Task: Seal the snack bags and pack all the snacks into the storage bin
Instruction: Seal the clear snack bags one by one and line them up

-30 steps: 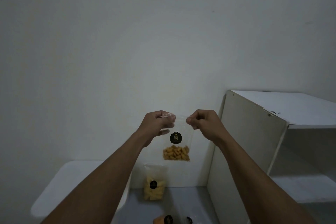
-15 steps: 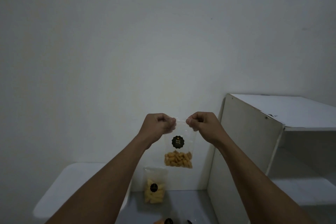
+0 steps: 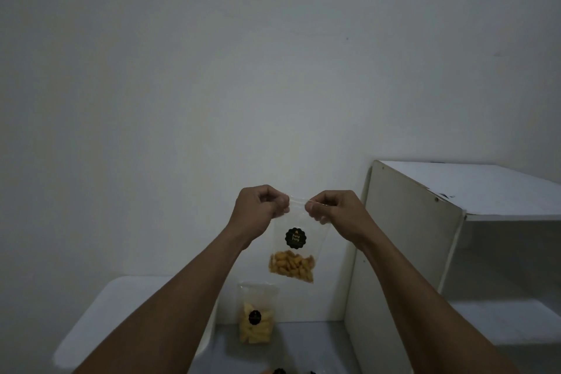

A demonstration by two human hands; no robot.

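A clear snack bag with a round black label and orange snacks at its bottom hangs in the air before the wall. My left hand pinches its top strip at the left end. My right hand pinches the same strip at the right end. The two hands are close together. A second clear bag of pale yellow snacks leans upright against the wall on the grey surface below. The white storage bin shows only its rim at the lower left, partly behind my left forearm.
A white shelf unit stands to the right, its side panel near my right forearm. At the bottom edge the black labels of more snack bags peek into view. A plain wall fills the background.
My two hands have moved slightly closer together along the bag's top strip. The bag hangs a little lower in view as the camera tilts up.
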